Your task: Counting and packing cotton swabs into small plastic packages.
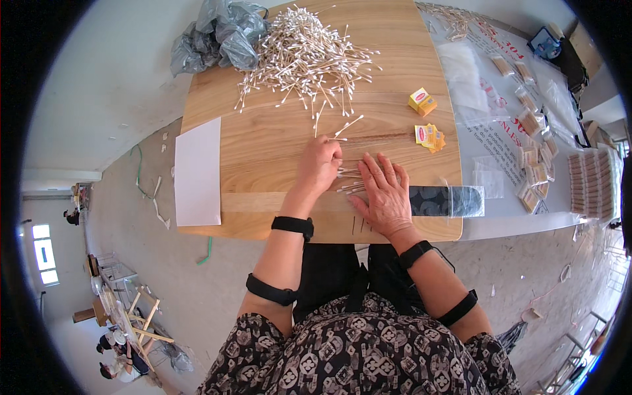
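My left hand (318,164) is closed, fingers curled, over the wooden table. Cotton swabs (352,124) stick out just beyond its knuckles, though its grip on them is partly hidden. Close beside it, my right hand (383,196) lies flat with fingers stretched out, over a small row of cotton swabs (349,187) whose white tips show left of the fingers. A big loose pile of cotton swabs (309,56) with wooden sticks covers the far part of the table, a few stragglers reaching toward my left hand.
A grey plastic bag (227,39) sits beside the pile. White paper (199,174) lies at the left edge. Small yellow boxes (422,102) and yellow cards (429,137) are right. A clear-wrapped dark strip (444,201) crosses the right edge, near packed swab bundles (536,172) on plastic sheeting.
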The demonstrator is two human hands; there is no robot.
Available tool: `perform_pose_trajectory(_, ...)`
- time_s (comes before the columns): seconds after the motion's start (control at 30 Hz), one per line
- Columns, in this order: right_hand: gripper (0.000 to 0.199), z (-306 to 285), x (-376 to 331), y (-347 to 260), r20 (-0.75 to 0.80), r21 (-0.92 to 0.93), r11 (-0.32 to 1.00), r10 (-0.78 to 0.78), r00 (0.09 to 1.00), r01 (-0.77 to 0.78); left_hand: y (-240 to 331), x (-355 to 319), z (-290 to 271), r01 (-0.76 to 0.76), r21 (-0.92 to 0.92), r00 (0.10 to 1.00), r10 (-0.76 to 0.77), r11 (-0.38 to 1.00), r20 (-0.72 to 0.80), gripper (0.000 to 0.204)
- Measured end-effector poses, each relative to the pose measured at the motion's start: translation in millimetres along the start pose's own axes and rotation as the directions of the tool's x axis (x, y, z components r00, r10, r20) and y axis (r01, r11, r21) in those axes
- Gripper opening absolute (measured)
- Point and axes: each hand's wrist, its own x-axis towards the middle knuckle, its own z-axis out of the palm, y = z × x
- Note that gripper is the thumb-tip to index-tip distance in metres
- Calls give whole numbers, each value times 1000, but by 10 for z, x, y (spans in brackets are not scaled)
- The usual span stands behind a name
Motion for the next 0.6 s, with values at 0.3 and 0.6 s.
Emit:
perform_pose_trajectory(0.3, 65, -1, -26, 48, -16, 66, 997, -23, 1000, 24, 72, 74, -176, -71, 134, 997, 67, 988, 36, 13)
perform_pose_trajectory(0.6, 53, 68, -117, 142, -173, 584, 801, 280, 944, -130, 574, -832, 427, -114, 275, 992, 94, 955, 85, 71)
